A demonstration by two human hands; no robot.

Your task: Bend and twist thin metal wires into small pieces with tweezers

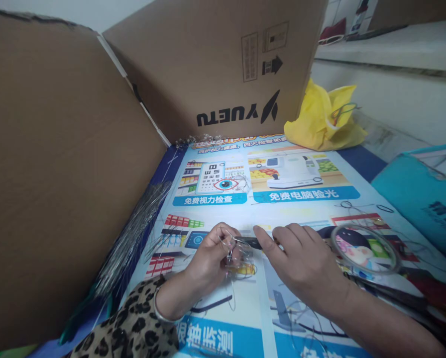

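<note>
Near the middle of the poster-covered table, my left hand [215, 251] pinches a small piece of bent silvery wire [230, 248] between thumb and fingers. Thin loops and ends of it stick out around the fingertips. My right hand [301, 261] is closed around a dark tool that looks like pliers [251, 242]. Its narrow black tip reaches to the wire at my left fingers; the handles are mostly hidden under my palm. Beyond my right wrist lies a round, clear-grey ring [365, 248], possibly a roll of tape or wire.
A bundle of straight wires [133, 233] lies along the left cardboard wall [58, 174]. Another cardboard panel [215, 74] stands behind. A yellow bag [323, 119] sits at the back right, with a teal box [420, 199] nearer. Loose black loops [385, 208] are scattered on the poster [258, 219].
</note>
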